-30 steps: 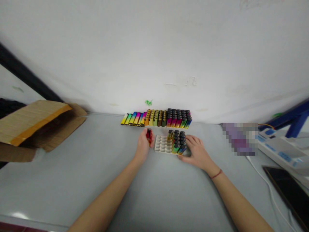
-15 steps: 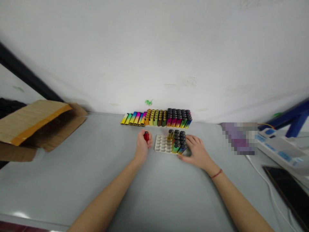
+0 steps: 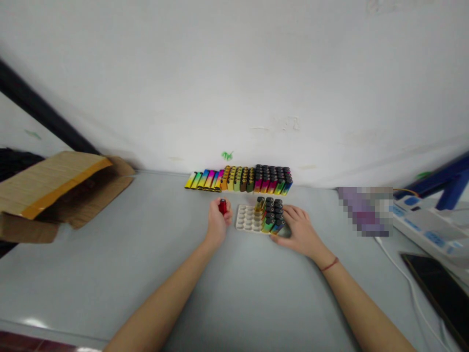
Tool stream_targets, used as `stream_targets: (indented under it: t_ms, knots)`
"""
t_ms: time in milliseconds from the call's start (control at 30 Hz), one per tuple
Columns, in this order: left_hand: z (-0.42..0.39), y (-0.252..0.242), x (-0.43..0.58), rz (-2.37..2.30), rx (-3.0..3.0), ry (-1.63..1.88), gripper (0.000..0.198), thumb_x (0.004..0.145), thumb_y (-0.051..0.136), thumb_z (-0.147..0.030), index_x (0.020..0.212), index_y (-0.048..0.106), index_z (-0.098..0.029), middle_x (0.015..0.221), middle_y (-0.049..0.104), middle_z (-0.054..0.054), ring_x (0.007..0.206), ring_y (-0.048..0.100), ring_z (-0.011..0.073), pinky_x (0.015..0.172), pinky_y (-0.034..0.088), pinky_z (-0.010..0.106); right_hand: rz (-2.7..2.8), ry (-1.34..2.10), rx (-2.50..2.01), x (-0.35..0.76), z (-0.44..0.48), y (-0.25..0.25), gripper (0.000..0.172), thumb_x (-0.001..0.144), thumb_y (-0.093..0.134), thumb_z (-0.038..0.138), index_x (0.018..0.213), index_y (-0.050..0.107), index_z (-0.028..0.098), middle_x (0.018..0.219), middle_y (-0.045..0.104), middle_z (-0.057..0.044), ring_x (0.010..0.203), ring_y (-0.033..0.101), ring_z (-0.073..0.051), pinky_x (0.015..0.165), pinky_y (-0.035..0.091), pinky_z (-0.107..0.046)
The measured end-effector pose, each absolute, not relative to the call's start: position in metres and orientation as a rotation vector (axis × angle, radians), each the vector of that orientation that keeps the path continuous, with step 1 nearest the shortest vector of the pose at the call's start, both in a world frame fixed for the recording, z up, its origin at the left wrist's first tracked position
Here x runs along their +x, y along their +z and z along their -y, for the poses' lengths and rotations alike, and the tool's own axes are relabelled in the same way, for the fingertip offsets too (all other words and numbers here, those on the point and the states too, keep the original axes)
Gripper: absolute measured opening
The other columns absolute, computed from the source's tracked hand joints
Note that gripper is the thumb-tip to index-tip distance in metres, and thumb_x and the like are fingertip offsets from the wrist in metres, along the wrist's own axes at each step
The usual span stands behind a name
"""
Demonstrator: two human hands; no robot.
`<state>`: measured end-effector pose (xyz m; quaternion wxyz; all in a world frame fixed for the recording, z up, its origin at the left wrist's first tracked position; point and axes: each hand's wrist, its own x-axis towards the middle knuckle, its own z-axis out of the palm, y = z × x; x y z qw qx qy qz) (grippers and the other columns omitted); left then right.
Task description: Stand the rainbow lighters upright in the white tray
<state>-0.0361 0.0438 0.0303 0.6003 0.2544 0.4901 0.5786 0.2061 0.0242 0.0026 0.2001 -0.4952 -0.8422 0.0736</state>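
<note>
My left hand (image 3: 217, 220) is closed around a red lighter (image 3: 223, 207), its dark top pointing up beside the thumb. Just right of it lies a white tray (image 3: 245, 224) with round pockets. Upright lighters with black tops (image 3: 270, 215) fill the tray's right part, and a gold one (image 3: 260, 204) stands at the back of the column beside them. The pockets on the left are bare. My right hand (image 3: 299, 231) clasps the tray's right end, thumb at the near corner and fingers spread along the far side; the exact contact is partly hidden.
Behind the tray, near the wall, stand packed rows of gold-topped lighters (image 3: 237, 179) and black-topped lighters (image 3: 273, 179). Several colourful lighters (image 3: 205, 180) lie flat to their left. An open cardboard box (image 3: 62, 183) is at far left. A power strip (image 3: 432, 225), cable and phone (image 3: 439, 288) sit at right.
The whole view has shifted very slightly. Both hands, the red lighter and the tray keep the same places relative to each other.
</note>
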Motion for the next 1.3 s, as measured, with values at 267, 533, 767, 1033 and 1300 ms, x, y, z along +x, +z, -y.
stream_targets:
  t_ms: [267,533,767,1033,1300]
  knots:
    - [-0.043,0.031,-0.035,-1.129,0.599,1.349,0.046,0.08,0.042,-0.059,0.054,0.034,-0.022,0.042,0.019,-0.008,0.035,0.015,0.0061,0.036,0.012,0.019,2.357,0.201,-1.393,0.206,-0.024,0.003,0.062,0.076,0.068,0.05,0.126,0.057,0.016,0.127,0.061,-0.016,0.118,0.05,-0.035,0.099,0.039,-0.051]
    - [-0.046,0.033,-0.039,-1.119,0.476,1.377,0.036,0.081,0.039,-0.044,0.054,0.035,-0.021,0.042,0.02,-0.008,0.033,0.015,0.0063,0.034,0.011,0.018,2.352,0.201,-1.384,0.206,-0.024,0.003,0.062,0.076,0.069,0.05,0.127,0.057,0.016,0.127,0.061,-0.016,0.118,0.05,-0.035,0.1,0.038,-0.051]
    - [-0.045,0.036,-0.039,-1.123,0.436,1.398,0.035,0.084,0.037,-0.04,0.055,0.035,-0.021,0.04,0.022,-0.009,0.032,0.016,0.006,0.034,0.011,0.017,2.351,0.211,-1.378,0.206,-0.024,0.002,0.063,0.076,0.069,0.049,0.127,0.057,0.014,0.127,0.061,-0.017,0.118,0.05,-0.036,0.1,0.038,-0.051]
    - [-0.049,0.02,-0.037,-1.147,0.678,1.543,0.048,0.082,0.043,-0.068,0.07,0.044,-0.021,0.046,0.036,-0.008,0.037,0.031,0.0075,0.038,0.026,0.02,2.344,0.21,-1.371,0.206,-0.024,0.002,0.061,0.076,0.069,0.049,0.126,0.057,0.016,0.127,0.061,-0.016,0.117,0.051,-0.036,0.099,0.039,-0.051]
    - [-0.043,0.01,-0.038,-1.245,1.497,1.621,0.025,0.094,0.048,-0.043,0.104,0.056,-0.021,0.095,0.063,0.004,0.086,0.06,0.0146,0.08,0.049,0.029,2.35,0.196,-1.38,0.206,-0.024,0.002,0.063,0.075,0.069,0.049,0.128,0.057,0.016,0.128,0.061,-0.017,0.118,0.051,-0.036,0.099,0.039,-0.051]
